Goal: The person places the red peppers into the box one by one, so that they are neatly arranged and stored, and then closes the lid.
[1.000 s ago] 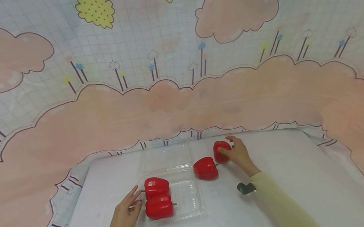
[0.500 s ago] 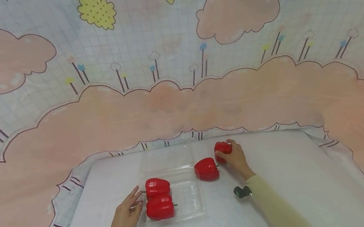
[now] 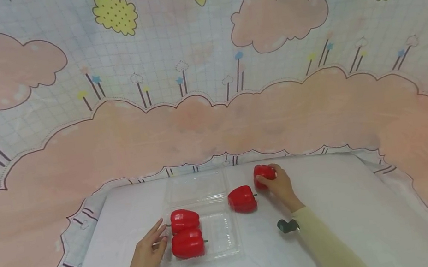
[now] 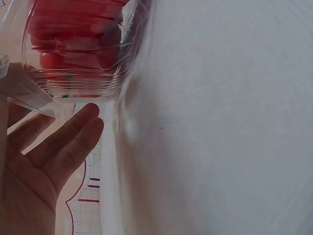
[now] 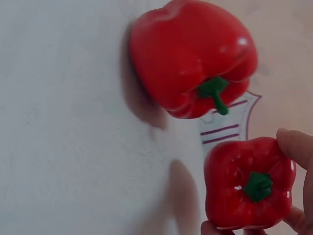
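Note:
In the head view, my right hand [image 3: 279,187] grips a red bell pepper [image 3: 264,176] between thumb and fingers. The right wrist view shows that pepper [image 5: 249,183] with its green stem facing the camera. A second bell pepper [image 3: 242,199] lies on the table just left of it, at the container's right side. Two more, a rear one [image 3: 185,221] and a front one [image 3: 188,244], sit side by side in the left half of a clear plastic clamshell container [image 3: 232,249]. My left hand [image 3: 145,251], fingers extended, is at the container's left edge; in its wrist view, the fingers [image 4: 80,132] lie beside the ribbed wall.
The container's lid [image 3: 196,187] is folded back flat toward the rear of the white table [image 3: 338,226]. Behind the table hangs a patterned cloth [image 3: 213,129] with pink clouds. A dark wrist device [image 3: 287,225] is on the right wrist.
My right hand's fingers have come round the far pepper, which has shifted slightly to the right and turned a little. My left hand and the other peppers stay in place.

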`<state>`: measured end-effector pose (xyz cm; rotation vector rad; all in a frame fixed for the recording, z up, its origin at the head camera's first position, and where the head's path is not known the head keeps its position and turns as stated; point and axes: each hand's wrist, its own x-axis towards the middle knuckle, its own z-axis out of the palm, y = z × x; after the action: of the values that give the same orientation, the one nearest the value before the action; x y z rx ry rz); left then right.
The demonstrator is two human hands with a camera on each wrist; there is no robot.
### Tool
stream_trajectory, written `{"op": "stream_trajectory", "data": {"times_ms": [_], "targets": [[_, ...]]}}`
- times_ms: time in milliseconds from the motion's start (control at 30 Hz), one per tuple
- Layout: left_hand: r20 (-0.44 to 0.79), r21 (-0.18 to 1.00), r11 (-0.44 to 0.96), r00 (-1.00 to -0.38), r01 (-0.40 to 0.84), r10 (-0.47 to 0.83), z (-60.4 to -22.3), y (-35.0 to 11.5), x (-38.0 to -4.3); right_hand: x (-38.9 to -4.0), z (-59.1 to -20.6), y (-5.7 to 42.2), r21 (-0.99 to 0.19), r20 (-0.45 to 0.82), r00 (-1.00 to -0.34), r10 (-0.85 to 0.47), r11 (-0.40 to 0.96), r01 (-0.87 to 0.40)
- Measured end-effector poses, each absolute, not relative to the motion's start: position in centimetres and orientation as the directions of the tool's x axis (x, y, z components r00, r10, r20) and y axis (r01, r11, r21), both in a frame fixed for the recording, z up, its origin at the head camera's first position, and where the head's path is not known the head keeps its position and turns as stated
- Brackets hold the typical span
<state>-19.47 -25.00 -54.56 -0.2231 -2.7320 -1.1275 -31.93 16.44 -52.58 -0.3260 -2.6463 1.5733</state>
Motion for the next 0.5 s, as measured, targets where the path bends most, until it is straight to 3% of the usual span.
{"op": "stream_trajectory", "data": {"times_ms": [500], "targets": [[0.253, 0.663, 0.712, -0.964, 0.233, 0.081, -54.5, -25.0, -19.4, -30.6, -49.9, 17.5, -0.884, -0.033, -0.982, 0.185, 0.452, 0.115]]}}
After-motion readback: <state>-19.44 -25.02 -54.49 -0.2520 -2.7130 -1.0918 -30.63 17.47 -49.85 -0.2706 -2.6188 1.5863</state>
